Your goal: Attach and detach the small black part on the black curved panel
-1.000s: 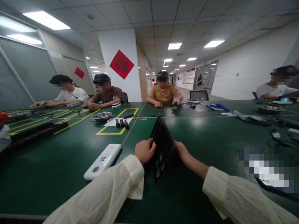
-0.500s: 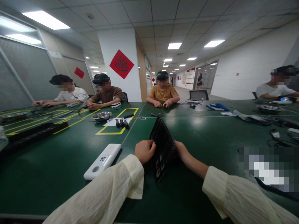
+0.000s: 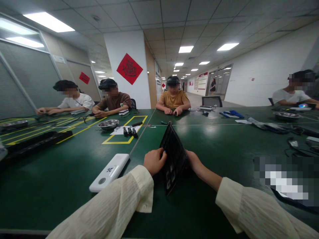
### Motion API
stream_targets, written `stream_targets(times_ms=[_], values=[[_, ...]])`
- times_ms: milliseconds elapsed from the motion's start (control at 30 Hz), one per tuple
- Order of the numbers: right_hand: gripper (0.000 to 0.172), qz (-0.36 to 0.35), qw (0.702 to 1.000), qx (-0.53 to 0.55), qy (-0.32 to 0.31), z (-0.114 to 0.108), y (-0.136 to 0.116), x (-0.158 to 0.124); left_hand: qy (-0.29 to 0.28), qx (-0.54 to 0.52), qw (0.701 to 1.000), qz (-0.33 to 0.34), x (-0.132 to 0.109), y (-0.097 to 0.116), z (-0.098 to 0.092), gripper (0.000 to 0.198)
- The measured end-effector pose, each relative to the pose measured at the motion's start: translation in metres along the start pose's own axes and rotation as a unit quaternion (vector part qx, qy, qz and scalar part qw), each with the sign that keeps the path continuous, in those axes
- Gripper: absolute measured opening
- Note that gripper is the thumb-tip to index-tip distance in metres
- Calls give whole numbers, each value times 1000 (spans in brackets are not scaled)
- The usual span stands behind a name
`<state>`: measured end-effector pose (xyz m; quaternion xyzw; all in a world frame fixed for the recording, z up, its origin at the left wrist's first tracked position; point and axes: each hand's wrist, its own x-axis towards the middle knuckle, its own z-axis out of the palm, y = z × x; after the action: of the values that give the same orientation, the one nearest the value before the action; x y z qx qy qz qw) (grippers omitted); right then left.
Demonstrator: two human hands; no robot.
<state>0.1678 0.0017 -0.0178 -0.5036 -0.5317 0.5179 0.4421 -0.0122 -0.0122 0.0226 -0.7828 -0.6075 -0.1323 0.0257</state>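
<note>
Green and shiny, the counter [image 3: 231, 146] fills much of a big room with people sitting around it. Near the middle, a black panel [image 3: 173, 151] stands up on a slant between the two hands. The left hand [image 3: 154, 161] has its fingers curled in against one face; I cannot tell if they pinch anything. The right hand [image 3: 196, 162] is closed on the other edge, with most fingers hidden behind, maybe to keep the panel from tipping. To the left lies a white box [image 3: 116, 166], perhaps put there to be out of the way. Yellow tape [image 3: 117, 142] likely marks a spot for small black things [image 3: 130, 131]. Compared with one second ago, the hands and panel look the same, but the person across [image 3: 173, 98] now has both hands together.
</note>
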Motion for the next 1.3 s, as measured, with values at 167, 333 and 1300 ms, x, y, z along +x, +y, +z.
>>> stream_targets(times_ms=[167, 333, 1300], values=[[32, 6, 1000, 1, 6, 0, -5, -4, -9, -9, 1000, 2, 0, 0, -1, 44], [31, 10, 1000, 5, 6, 0, -4, -3, -14, -11, 1000, 5, 0, -2, 1, 54], [29, 13, 1000, 15, 2, 0, -4, -2, -11, -22, 1000, 13, 1, -2, 1, 54]])
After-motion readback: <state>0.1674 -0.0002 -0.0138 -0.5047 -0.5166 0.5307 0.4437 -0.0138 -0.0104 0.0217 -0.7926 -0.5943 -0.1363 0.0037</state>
